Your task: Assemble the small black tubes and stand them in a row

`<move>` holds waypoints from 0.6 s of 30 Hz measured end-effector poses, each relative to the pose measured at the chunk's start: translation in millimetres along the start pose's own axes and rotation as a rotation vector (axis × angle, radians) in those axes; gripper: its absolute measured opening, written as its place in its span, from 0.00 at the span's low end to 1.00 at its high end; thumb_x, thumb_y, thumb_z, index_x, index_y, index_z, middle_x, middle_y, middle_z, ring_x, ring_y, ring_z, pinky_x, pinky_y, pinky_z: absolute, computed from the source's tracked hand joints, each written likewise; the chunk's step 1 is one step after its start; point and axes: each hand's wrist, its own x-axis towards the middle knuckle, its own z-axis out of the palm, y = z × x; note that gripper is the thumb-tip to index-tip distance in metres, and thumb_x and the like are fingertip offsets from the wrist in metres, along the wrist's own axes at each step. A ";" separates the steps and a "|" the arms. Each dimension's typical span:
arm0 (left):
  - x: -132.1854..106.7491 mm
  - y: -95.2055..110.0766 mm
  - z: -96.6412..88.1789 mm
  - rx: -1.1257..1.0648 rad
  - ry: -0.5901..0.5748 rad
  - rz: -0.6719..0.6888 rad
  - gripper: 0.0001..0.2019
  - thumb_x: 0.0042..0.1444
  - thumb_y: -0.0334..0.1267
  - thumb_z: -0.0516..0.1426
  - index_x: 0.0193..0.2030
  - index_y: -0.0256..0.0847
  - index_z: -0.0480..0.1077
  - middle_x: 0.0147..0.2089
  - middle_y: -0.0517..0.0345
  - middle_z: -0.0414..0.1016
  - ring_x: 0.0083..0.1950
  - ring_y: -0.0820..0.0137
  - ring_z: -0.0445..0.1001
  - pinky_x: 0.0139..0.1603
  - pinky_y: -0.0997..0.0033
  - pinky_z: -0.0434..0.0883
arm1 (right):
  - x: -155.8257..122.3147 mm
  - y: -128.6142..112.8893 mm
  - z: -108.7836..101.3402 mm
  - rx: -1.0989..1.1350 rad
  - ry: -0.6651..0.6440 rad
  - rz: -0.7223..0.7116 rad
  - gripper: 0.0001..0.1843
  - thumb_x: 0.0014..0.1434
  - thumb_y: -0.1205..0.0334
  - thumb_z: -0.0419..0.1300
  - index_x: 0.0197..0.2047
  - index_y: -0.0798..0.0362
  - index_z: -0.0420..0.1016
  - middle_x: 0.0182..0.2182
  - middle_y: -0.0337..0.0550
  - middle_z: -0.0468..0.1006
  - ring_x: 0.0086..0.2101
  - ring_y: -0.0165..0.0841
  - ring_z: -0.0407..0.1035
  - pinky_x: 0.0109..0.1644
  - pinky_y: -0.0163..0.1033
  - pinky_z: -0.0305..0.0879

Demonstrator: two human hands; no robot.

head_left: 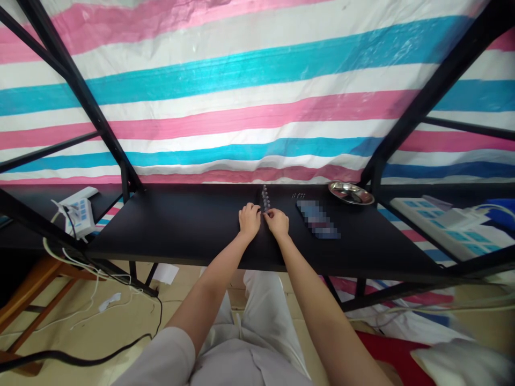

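Observation:
Both of my hands rest on the black table (181, 225), side by side near its middle. My left hand (249, 220) is curled into a loose fist. My right hand (277, 222) pinches something tiny at the near end of a short row of small clear beads (265, 200) that runs away from me. What the fingertips hold is too small to name.
A flat blurred object (317, 219) lies right of my hands, a few tiny dark bits (298, 195) beyond it. A shiny metal dish (351, 192) sits at the back right. White power strips (80, 210) (438, 225) flank the table. Black frame bars rise on both sides.

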 end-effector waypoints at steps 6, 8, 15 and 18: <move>-4.7 -5.6 -8.4 -0.176 0.075 -0.048 0.06 0.55 0.33 0.54 0.39 0.41 0.68 0.43 0.55 0.69 0.44 0.69 0.67 0.45 0.69 0.62 | -4.3 -3.7 -3.8 -0.022 -0.008 0.002 0.10 0.55 0.59 0.52 0.34 0.53 0.73 0.32 0.43 0.75 0.37 0.35 0.67 0.37 0.37 0.54; -7.0 -11.0 -15.7 -0.295 0.125 -0.071 0.05 0.53 0.33 0.55 0.37 0.40 0.68 0.40 0.56 0.70 0.37 0.72 0.68 0.42 0.71 0.64 | -7.9 -6.0 -5.2 -0.010 -0.023 -0.001 0.10 0.55 0.59 0.52 0.33 0.53 0.73 0.31 0.43 0.76 0.36 0.35 0.67 0.37 0.37 0.55; -13.9 -27.3 -74.8 -0.659 0.307 -0.153 0.07 0.51 0.38 0.56 0.36 0.39 0.68 0.34 0.59 0.70 0.29 0.77 0.65 0.35 0.76 0.66 | -28.1 -39.8 -11.9 0.230 0.016 -0.135 0.10 0.58 0.58 0.49 0.37 0.53 0.68 0.30 0.45 0.77 0.33 0.35 0.70 0.36 0.37 0.59; -14.8 -26.7 -105.6 -0.723 0.361 -0.154 0.08 0.49 0.40 0.57 0.35 0.38 0.68 0.32 0.59 0.70 0.28 0.78 0.65 0.34 0.76 0.65 | -33.3 -67.1 -24.4 0.289 0.014 -0.282 0.10 0.59 0.59 0.47 0.38 0.52 0.67 0.31 0.44 0.77 0.31 0.35 0.71 0.35 0.36 0.59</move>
